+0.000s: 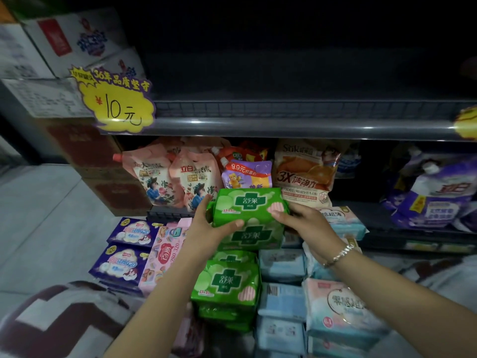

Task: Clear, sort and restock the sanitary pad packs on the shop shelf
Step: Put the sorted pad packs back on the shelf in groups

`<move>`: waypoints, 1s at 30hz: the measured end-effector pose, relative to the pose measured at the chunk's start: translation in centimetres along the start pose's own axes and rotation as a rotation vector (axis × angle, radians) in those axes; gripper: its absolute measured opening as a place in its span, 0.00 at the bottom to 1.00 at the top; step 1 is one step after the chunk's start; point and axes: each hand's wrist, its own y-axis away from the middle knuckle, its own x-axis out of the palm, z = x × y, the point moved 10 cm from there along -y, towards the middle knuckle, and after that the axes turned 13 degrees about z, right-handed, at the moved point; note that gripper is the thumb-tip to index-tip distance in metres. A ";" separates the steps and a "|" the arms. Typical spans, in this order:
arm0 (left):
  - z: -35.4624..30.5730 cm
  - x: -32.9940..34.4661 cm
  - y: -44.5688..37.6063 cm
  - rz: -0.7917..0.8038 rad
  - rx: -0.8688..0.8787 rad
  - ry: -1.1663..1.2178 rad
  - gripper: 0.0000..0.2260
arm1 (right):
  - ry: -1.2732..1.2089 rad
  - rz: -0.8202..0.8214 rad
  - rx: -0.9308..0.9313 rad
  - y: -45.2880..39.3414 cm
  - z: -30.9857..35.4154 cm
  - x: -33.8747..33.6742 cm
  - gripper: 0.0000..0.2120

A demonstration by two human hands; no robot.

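Green pad pack (249,206) held between both hands, face up, white cross logo showing, just above a second green pack (251,236) and in front of the lower shelf. Left hand (206,228) curled round the pack's left end, thumb (233,224) lying across its front lower edge, fingers (205,200) wrapped behind its far left corner. Right hand (307,223) gripping the right end, fingers (277,215) bent onto the front face near the pink pad picture, silver bracelet (340,254) on the wrist. Below the fingers and nearer the camera, a stack of more green packs (227,282), same logo. Left of the left hand's fingers, a tall pink pack (165,254), and beyond it two dark blue packs (129,244) one behind the other. Under and right of the right hand's fingers, pale blue packs (282,301) in rows, and a pink-and-white pack (340,306) at the near right. Beyond the fingers, on the lower shelf, standing refill pouches: two pink floral ones (178,182), a purple one (247,174), an orange-printed bag (304,171); further right, purple detergent bags (436,195). Above the fingers, a dark upper shelf (284,125) with a yellow price tag (118,107) at its left end, reading 10 yuan. Cardboard cartons (64,42) stacked at the far left. Patterned fabric (59,321) at the near left corner.
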 end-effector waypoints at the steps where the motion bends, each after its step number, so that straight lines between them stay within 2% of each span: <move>1: -0.3 -0.2 0.0 0.002 0.008 -0.019 0.40 | -0.007 0.001 -0.005 0.2 0.1 -0.2 0.17; 4: -1.0 -0.6 0.6 -0.019 0.034 -0.018 0.29 | 0.024 0.012 -0.026 0.9 0.6 -0.3 0.16; 8: -1.1 0.2 0.8 -0.017 0.049 0.162 0.26 | 0.045 -0.019 -0.053 1.6 1.1 -0.8 0.07; 10: -1.2 0.8 0.9 -0.004 0.059 0.181 0.34 | 0.050 -0.054 -0.075 2.0 1.6 -1.2 0.07; 11: -1.1 1.3 0.9 0.006 0.052 0.173 0.39 | 0.061 -0.073 -0.078 2.1 1.8 -1.4 0.09; 12: -1.2 1.7 1.0 0.012 0.064 0.161 0.39 | 0.079 -0.089 -0.079 2.3 2.0 -1.6 0.12; 15: -2.6 2.3 1.1 -0.005 0.134 0.150 0.26 | 0.127 -0.104 -0.077 2.4 2.8 -2.0 0.26; 17: -3.7 2.3 0.9 -0.024 0.163 0.106 0.22 | 0.144 -0.073 -0.084 2.6 3.4 -1.7 0.28; 21: -3.0 2.1 0.0 0.010 0.122 0.152 0.34 | 0.189 -0.011 -0.099 2.7 4.0 -1.1 0.16; 22: -2.7 2.2 0.0 0.035 0.112 0.158 0.39 | 0.206 -0.002 -0.095 2.7 4.0 -1.0 0.16; 24: -1.6 2.0 -0.2 0.064 0.059 0.169 0.45 | 0.234 0.008 -0.054 2.3 3.2 -1.3 0.22; 25: -1.0 1.7 -0.4 0.064 0.041 0.173 0.44 | 0.226 0.026 -0.026 2.0 2.7 -1.2 0.23; 28: 0.4 0.5 -0.9 0.047 0.007 0.144 0.30 | 0.085 0.118 0.045 0.6 0.0 0.3 0.18; 30: 1.5 -0.4 -1.1 0.010 -0.008 0.103 0.28 | 0.076 0.129 0.105 -0.5 -2.1 1.1 0.19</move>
